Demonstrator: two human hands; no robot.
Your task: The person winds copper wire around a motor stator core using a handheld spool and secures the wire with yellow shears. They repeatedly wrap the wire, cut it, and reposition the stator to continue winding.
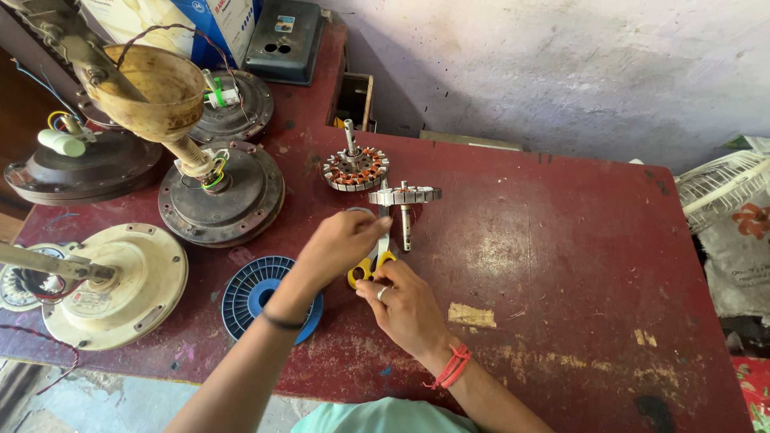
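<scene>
Both hands meeting over a worn red table (561, 265): left hand (341, 244) and right hand (405, 305) gripping yellow-handled scissors (373, 263). Just beyond, two fan stators (355, 168) on shafts; blue spool (257, 297) beside the left forearm.

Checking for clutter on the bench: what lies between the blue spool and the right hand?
In the head view, only the left forearm crosses between the blue spool and the right hand; the red table there is otherwise bare.
</scene>
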